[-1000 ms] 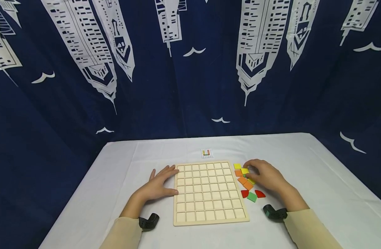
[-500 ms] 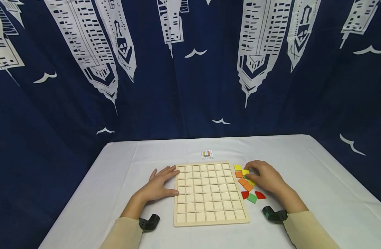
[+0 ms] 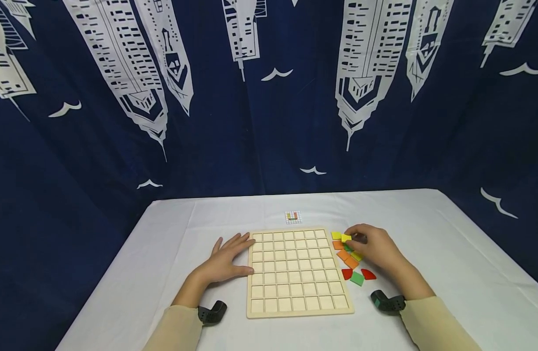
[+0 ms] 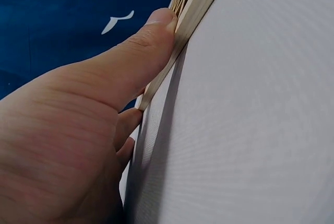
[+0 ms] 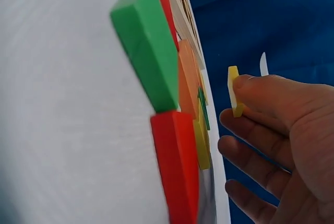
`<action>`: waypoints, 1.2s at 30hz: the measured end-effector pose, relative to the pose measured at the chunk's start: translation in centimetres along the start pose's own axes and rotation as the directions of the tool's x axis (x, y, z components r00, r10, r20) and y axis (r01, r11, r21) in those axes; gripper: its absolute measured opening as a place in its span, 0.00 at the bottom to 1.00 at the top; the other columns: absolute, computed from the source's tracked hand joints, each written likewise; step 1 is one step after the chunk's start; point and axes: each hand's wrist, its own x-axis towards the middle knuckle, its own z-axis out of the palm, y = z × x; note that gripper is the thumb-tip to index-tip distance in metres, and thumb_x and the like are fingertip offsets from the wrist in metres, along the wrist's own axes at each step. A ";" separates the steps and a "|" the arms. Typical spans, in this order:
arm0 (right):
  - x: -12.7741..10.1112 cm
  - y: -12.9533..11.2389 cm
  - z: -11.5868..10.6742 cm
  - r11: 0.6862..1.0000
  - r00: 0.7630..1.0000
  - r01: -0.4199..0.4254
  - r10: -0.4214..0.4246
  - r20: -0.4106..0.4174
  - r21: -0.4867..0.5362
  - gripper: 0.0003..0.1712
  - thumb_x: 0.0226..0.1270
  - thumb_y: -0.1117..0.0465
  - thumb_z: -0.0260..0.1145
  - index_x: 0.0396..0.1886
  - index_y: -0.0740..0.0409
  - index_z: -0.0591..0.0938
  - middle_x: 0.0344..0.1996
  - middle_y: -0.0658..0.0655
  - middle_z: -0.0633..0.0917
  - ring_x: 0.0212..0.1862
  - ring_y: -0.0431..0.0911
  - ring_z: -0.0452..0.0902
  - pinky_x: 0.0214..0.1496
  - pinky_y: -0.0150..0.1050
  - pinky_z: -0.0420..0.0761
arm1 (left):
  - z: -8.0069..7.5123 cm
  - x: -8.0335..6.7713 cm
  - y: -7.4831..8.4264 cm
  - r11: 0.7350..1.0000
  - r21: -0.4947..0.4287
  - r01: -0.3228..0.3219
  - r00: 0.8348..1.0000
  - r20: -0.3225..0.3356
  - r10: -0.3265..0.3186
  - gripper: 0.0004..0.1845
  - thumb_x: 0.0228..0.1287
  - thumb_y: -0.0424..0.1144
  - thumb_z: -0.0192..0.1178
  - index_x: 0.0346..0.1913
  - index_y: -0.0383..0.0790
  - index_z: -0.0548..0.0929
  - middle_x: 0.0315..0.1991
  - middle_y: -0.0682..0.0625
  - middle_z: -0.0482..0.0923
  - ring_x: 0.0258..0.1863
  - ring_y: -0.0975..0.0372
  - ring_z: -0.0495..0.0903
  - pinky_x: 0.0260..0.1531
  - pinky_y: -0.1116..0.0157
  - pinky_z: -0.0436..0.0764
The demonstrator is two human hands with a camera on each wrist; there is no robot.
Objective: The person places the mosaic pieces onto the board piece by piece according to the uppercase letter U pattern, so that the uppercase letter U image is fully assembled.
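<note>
In the head view, a wooden grid board [image 3: 300,265] lies flat on the table. My left hand [image 3: 222,263] rests along its left edge, fingers fairly straight; the left wrist view has that hand's thumb [image 4: 143,44] touching the board's rim. Beyond the board's right side, my right hand [image 3: 376,247] pinches a yellow square tile [image 5: 235,92] between thumb and fingers, raised off the loose pieces. Beneath and around it lie another yellow tile [image 3: 336,235], several orange tiles [image 3: 351,263], a green tile [image 3: 357,278] and red quarter-round pieces [image 3: 368,274]. A second green piece [image 3: 348,247] is partly hidden.
A small pattern card [image 3: 293,217] with a coloured U-like figure lies behind the board. White cloth covers the table [image 3: 453,253]. A dark blue curtain [image 3: 260,126] with printed buildings hangs at the back.
My right hand has lifted the yellow tile slightly off the pieces, and more of the green piece under it shows. My left hand stays at the board's edge.
</note>
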 end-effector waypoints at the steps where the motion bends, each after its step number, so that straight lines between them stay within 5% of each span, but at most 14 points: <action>1: 0.0 0.0 -0.1 1.000 1.000 0.002 -0.002 -0.004 0.000 0.12 0.60 0.58 0.69 0.43 0.52 0.84 0.41 0.54 0.86 0.39 0.46 0.78 0.45 0.45 0.81 | 0.0 0.0 0.0 1.000 -0.001 -0.002 1.000 -0.001 0.002 0.43 0.52 0.60 0.67 0.71 0.57 0.64 0.77 0.54 0.53 0.78 0.53 0.46 0.72 0.39 0.31; 36: 1.5 -5.0 0.8 0.985 0.988 0.156 -0.153 -0.035 0.078 0.12 0.58 0.58 0.72 0.42 0.50 0.84 0.40 0.49 0.84 0.36 0.42 0.76 0.36 0.34 0.79 | 0.1 0.0 0.0 1.000 0.006 -0.018 1.000 0.000 0.018 0.44 0.51 0.59 0.68 0.71 0.55 0.64 0.76 0.52 0.53 0.78 0.52 0.47 0.71 0.38 0.32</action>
